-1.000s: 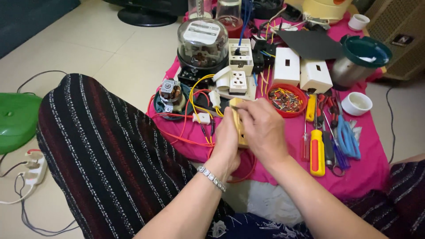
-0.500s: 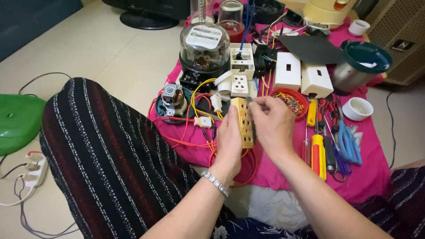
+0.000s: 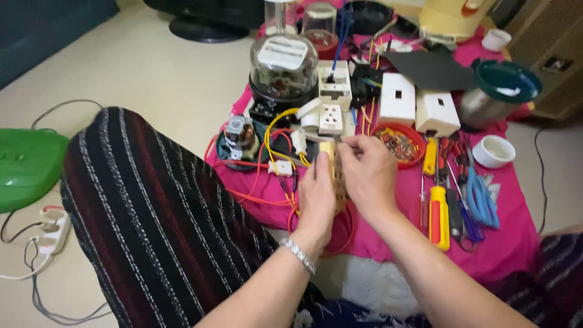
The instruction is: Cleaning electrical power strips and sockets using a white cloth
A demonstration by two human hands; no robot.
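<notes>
Head view, looking down over a lap onto a bright pink cloth (image 3: pixel 516 243) spread on a pale tiled floor (image 3: pixel 164 73). Both hands meet at the near middle of the cloth, above it. The left hand (image 3: pixel 317 197) is clasped around the lower part of a long, narrow, tan perforated strip (image 3: pixel 336 176), held upright on end; a beaded silver bracelet (image 3: pixel 297 255) sits on that wrist. The right hand (image 3: pixel 370 173) pinches the strip's upper end with its fingertips; what lies between those fingertips is hidden.

Counts on the cloth:
- Two white square box covers (image 3: pixel 396 97), side by side, each with a small slot.
- Two white socket blocks (image 3: pixel 331 118), one behind the other.
- One round clear glass-domed meter (image 3: pixel 283 64) on a black base.
- One small red bowl (image 3: pixel 413 135) of mixed small parts, just right of the right hand.
- Two yellow-handled screwdrivers (image 3: pixel 439 209), near the right forearm, beside blue-handled pliers (image 3: pixel 483 200).
- Two small white cups (image 3: pixel 493 150), one near, one at the far edge.
- One metal pot with a dark green lid (image 3: pixel 504 85).
- Loose yellow and orange wires (image 3: pixel 267 182) looping left of the hands.

Off the cloth, left: one green plastic lid-like object (image 3: pixel 27 167) and one white power strip (image 3: pixel 51 231) with cables. A dark striped trouser leg (image 3: pixel 158 225) fills the near left.
</notes>
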